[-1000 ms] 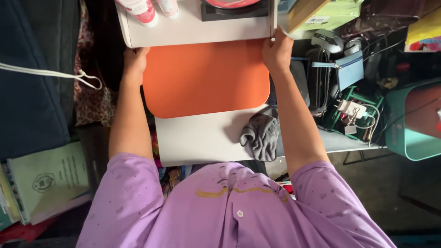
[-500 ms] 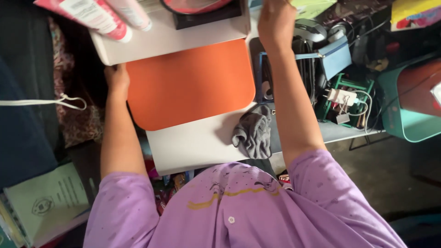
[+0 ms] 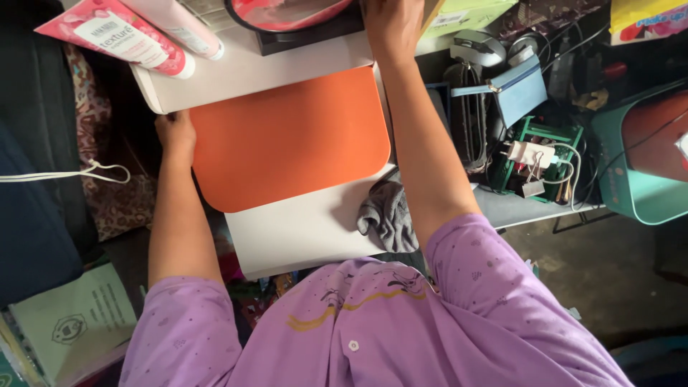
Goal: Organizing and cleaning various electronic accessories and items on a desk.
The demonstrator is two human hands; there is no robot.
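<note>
White desk (image 3: 287, 229): L fingers (image 3: 174, 132) grip orange mat (image 3: 287, 136) edge; R fingers (image 3: 390, 25) beyond mat, grip unclear.

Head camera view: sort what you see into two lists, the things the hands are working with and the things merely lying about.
In hand:
left hand at the edge of the orange mat
right hand on the black-based stand
white desk beneath

Lying about:
grey cloth
pink tube
blue pouch
white charger
teal bin
green booklet
</note>
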